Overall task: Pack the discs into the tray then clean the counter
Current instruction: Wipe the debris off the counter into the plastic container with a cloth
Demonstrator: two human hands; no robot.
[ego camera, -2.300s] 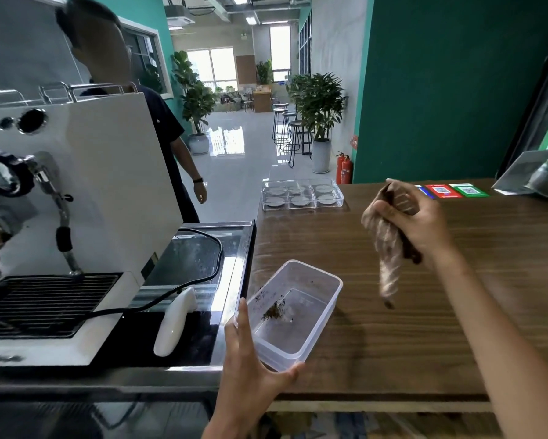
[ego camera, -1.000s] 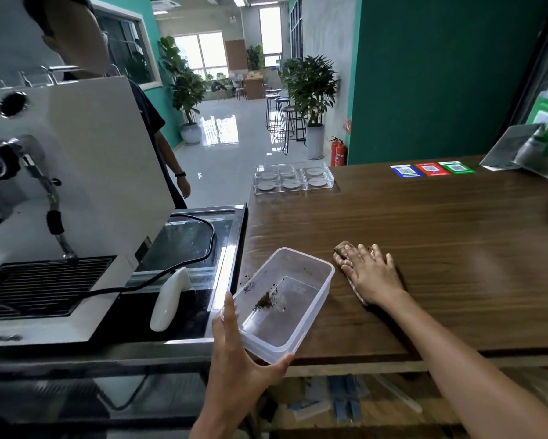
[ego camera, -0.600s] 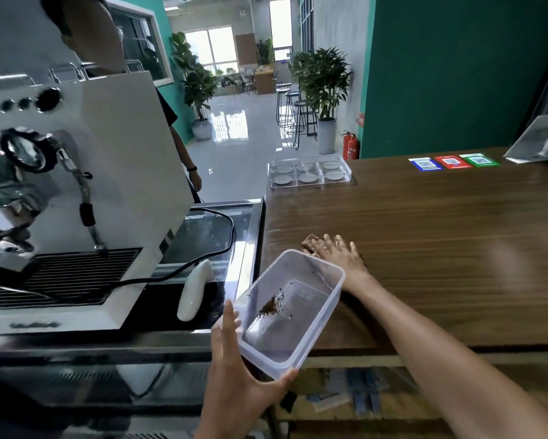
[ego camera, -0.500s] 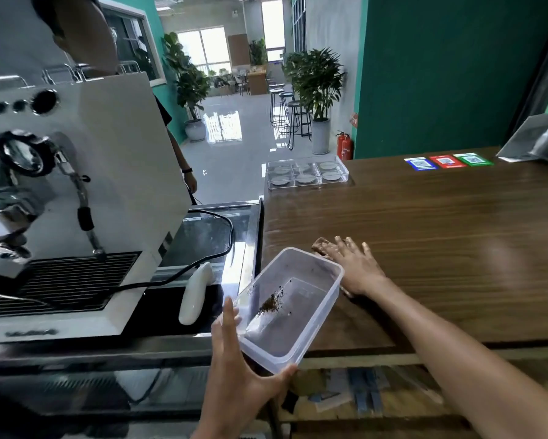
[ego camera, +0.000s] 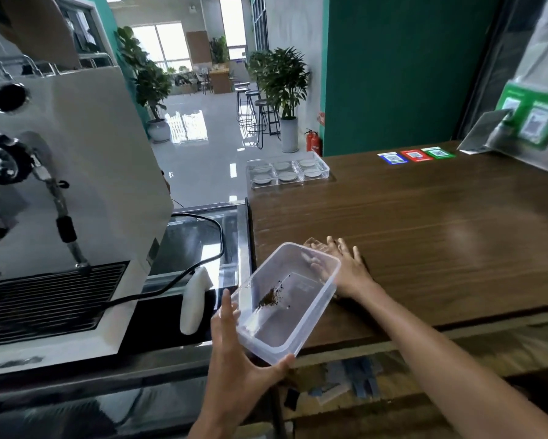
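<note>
Head view: discs (ego camera: 287,176) sit packed in tray (ego camera: 288,173), upper centre. Cleaning underway: left hand (ego camera: 238,359) grips clear container (ego camera: 285,302); right hand (ego camera: 345,270) lies flat on worktop (ego camera: 425,242). Next, sweep crumbs into container.

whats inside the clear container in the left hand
A small heap of dark brown crumbs lies in the clear container. Whether any sit under the near rim cannot be seen.
</note>
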